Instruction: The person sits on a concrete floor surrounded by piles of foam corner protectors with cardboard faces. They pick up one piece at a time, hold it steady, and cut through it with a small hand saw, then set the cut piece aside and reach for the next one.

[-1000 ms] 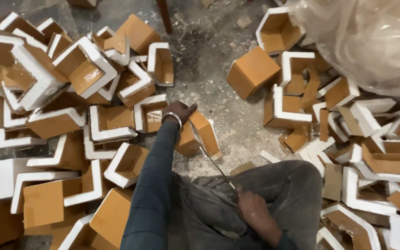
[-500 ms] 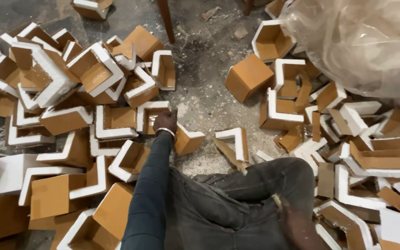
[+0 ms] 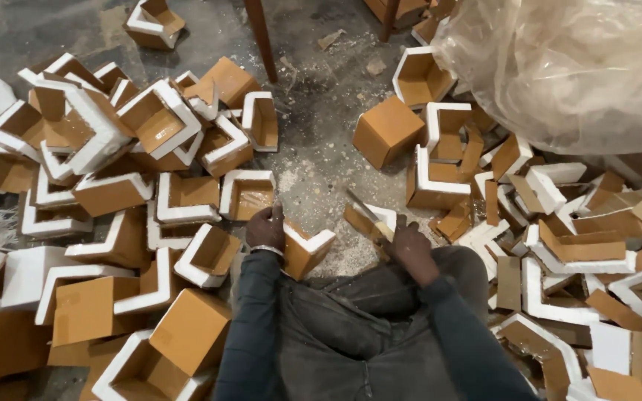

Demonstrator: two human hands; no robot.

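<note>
Brown-and-white material: cardboard-faced foam corner pieces heaped on a grey, crumb-strewn floor (image 3: 313,111).
Landmark: the corner piece (image 3: 307,249) at the person's knees, white foam edge uppermost.
Left hand (image 3: 265,229): closed over the landmark piece's left end, fingers curled on its rim.
Right hand (image 3: 409,245): just right of the landmark, gripping a second corner piece (image 3: 369,221) together with a thin blade (image 3: 362,206) that points up and left; how the fingers close round the blade cannot be told.
Left pile (image 3: 113,193): crowds up to the landmark's left edge, pieces touching one another.
Right pile (image 3: 559,230): begins just beyond the right hand.
Open room: a bare strip of floor runs straight away from the landmark, between the two piles.
Plastic bag (image 3: 581,67): clear, bulging, far right of the landmark, overhanging the right pile.
Wooden leg (image 3: 260,37): stands well beyond the landmark, at the strip's far end.
</note>
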